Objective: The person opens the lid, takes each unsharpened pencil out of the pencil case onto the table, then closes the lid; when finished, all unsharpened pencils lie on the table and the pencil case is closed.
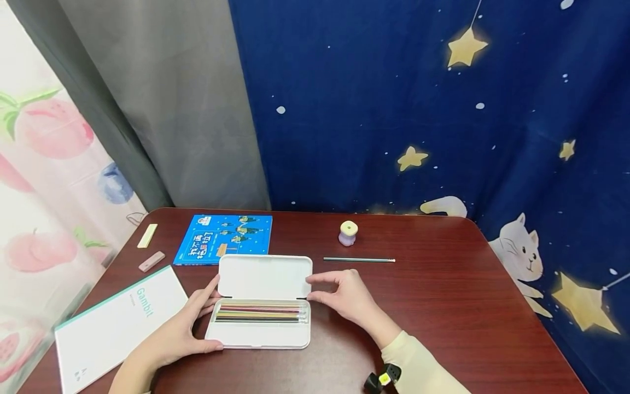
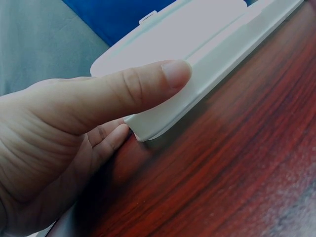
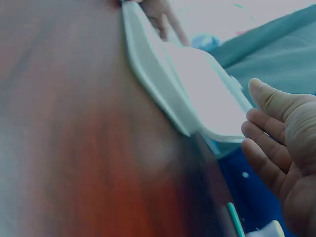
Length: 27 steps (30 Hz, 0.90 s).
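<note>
A white pencil case lies open at the near middle of the table, its lid tipped up and several coloured pencils lying in its base. My left hand grips the case's left end. Its thumb lies along the base's front rim, and its fingers curl round the corner. My right hand is at the case's right end with loose fingers. Forefinger and thumb are right by the lid's right edge; whether they touch it I cannot tell.
A dark red table holds a blue book, a white "Gambit" notebook, a yellow eraser, a pink eraser, a loose pencil and a small purple-and-yellow sharpener. Curtains hang close behind.
</note>
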{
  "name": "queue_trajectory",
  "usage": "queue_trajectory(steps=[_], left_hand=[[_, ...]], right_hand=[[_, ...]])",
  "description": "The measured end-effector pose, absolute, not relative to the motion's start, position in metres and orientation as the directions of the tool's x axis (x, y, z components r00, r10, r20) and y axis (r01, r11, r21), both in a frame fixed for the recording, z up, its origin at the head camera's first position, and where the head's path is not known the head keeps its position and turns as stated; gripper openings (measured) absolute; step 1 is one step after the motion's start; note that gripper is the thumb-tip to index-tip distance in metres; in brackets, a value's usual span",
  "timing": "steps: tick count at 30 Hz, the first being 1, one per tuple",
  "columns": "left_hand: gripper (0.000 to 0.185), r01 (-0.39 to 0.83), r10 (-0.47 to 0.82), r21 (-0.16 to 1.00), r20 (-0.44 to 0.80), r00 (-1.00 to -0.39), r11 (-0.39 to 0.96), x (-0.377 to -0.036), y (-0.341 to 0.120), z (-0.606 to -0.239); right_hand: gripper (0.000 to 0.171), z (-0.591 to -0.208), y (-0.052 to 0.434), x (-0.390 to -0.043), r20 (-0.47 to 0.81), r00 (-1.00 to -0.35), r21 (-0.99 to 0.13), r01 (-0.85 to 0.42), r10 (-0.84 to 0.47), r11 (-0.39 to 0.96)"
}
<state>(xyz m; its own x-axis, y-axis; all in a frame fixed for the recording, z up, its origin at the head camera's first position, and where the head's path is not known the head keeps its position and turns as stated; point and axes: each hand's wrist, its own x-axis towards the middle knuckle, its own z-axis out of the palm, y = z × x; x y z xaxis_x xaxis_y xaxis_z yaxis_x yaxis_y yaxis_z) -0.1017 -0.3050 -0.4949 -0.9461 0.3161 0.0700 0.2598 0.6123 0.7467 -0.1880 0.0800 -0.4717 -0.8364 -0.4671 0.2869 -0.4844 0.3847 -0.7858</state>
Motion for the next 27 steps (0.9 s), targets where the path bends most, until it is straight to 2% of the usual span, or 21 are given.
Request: queue_trajectory(steps=[9,13,27], left_hand=[[0.124,0.298,0.35,0.755,0.097,-0.932,0.584,-0.105,-0.302,-0.492],[0.125,0.276,0.332,0.752,0.081,-0.94,0.599,-0.106,-0.303,-0.493],[0.126,0.271,0.317,0.718,0.073,-0.946,0.642,-0.103,-0.305,-0.497]], right_hand=[[0.027,-0.483,0.067,-0.179,0.242,-0.801,-0.783,-0.495,-0.547,0.378],[0.026,-0.485,0.063,-0.176,0.224,-0.791,-0.761,-0.507,-0.569,0.405],[0.024,-0.491,0.054,-0.171,0.247,-0.756,-0.668,-0.586,-0.606,0.459]])
